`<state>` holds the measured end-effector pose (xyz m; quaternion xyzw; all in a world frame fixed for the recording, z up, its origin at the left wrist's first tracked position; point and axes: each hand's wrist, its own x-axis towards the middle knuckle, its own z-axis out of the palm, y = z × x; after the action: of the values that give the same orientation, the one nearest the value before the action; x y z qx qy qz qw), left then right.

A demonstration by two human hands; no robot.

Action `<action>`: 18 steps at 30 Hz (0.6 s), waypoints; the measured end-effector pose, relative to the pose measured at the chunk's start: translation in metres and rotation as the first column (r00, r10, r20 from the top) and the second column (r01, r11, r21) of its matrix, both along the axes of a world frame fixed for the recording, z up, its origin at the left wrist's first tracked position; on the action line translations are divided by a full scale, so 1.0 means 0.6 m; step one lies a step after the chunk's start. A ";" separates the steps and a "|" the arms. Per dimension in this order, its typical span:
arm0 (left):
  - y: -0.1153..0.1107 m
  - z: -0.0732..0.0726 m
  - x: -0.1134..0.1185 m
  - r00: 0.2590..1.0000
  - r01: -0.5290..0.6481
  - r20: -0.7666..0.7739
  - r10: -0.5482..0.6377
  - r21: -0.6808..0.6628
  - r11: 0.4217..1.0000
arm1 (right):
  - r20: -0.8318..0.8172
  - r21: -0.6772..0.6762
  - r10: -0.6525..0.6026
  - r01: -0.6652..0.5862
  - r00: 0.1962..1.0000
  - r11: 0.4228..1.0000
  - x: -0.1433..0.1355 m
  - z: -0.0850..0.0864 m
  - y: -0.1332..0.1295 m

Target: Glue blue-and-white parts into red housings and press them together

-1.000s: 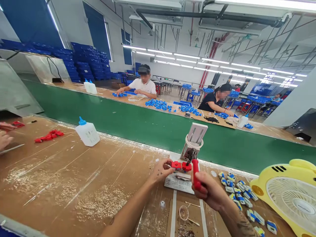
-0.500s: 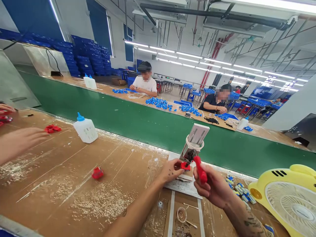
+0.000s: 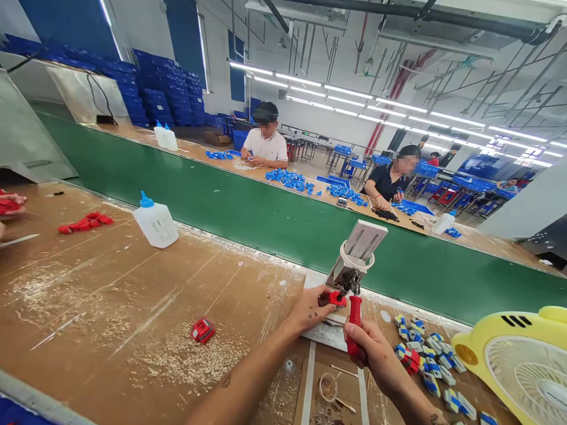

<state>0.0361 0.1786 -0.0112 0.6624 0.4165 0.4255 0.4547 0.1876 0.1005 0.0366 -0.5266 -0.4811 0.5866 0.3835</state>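
A small red part (image 3: 338,298) sits under the tip of a toggle clamp press (image 3: 354,260), pinched between the thumb and fingers of my left hand (image 3: 313,308). My right hand (image 3: 370,348) is wrapped round the red handle (image 3: 355,321) of the press, which points down toward me. The press stands on a pale base plate (image 3: 325,337). Another red part (image 3: 203,330) lies on the worktable to the left of my forearm. Right of my right hand, several blue, white and yellow parts (image 3: 436,354) lie in a loose pile, with a red piece among them.
A white bottle (image 3: 157,224) with a blue cap and a row of red parts (image 3: 86,223) stand left. Another person's hand (image 3: 15,203) is at the left edge. A yellow fan (image 3: 522,354) is at right. Beyond the green belt (image 3: 248,203), two people work. A small cup (image 3: 328,387) lies below.
The press handle has swung down with my right hand. The red part on the table has come nearer and lies still. The other person's hand has drawn back left. The camera view has shifted.
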 end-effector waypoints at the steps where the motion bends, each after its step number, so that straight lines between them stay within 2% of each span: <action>1: 0.000 -0.001 0.000 1.000 0.000 0.000 0.000 0.001 1.000 | 0.020 0.016 0.004 -0.005 1.000 1.000 0.001 -0.001 0.000; 6: 0.002 -0.002 -0.006 1.000 0.020 -0.007 -0.020 -0.004 1.000 | 0.156 0.086 0.066 -0.080 0.986 0.993 0.015 0.017 -0.001; 12: 0.010 -0.001 -0.014 0.998 0.056 -0.026 -0.057 -0.008 0.998 | 0.278 -0.031 0.234 -0.234 0.932 0.972 0.033 0.068 0.004; 15: 0.012 0.003 -0.016 0.997 0.065 -0.030 -0.066 -0.005 0.998 | 0.335 -0.041 0.259 -0.260 0.906 0.965 0.034 0.070 0.007; 18: 0.009 0.006 -0.014 0.997 0.068 -0.033 -0.068 0.006 0.998 | 0.424 0.045 0.215 -0.258 0.880 0.965 0.030 0.054 0.005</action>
<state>0.0275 0.1842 -0.0079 0.6848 0.3996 0.4002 0.4596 0.2059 0.1037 0.0689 -0.5567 -0.6412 0.4785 0.2237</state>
